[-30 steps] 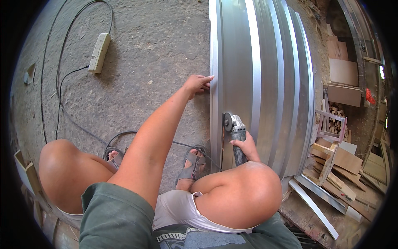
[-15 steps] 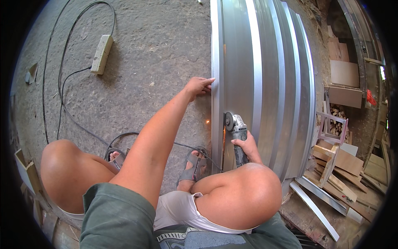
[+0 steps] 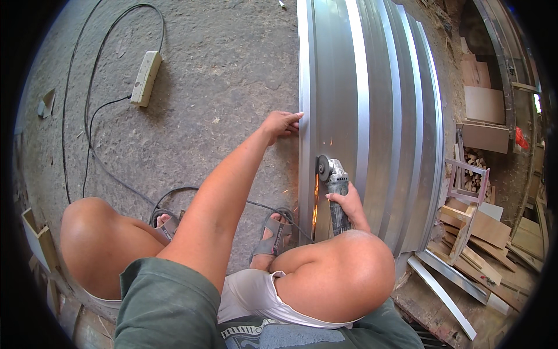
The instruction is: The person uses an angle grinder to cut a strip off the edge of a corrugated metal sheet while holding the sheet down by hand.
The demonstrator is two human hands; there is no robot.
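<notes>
My right hand (image 3: 350, 206) is wrapped round the body of an angle grinder (image 3: 337, 186). Its disc (image 3: 323, 167) touches a ribbed, shiny metal roofing sheet (image 3: 337, 99) near the sheet's left edge. Orange sparks (image 3: 316, 200) stream from the disc back along the sheet toward me. With thumb and fingers, my left hand (image 3: 283, 125) pinches the sheet's raised left edge, ahead of the disc; the fingers beneath are partly hidden.
A white power strip (image 3: 146, 78) lies on the rough concrete floor to the left, with black cords (image 3: 90, 134) looping from it. My sandalled foot (image 3: 273, 232) is beside the grinder's cord. Scrap boards (image 3: 485, 230) and a small wooden frame (image 3: 465, 183) lie at right.
Sparks along the sheet are brighter and longer now. The grinder and both hands keep nearly the same places; the whole view has shifted slightly.
</notes>
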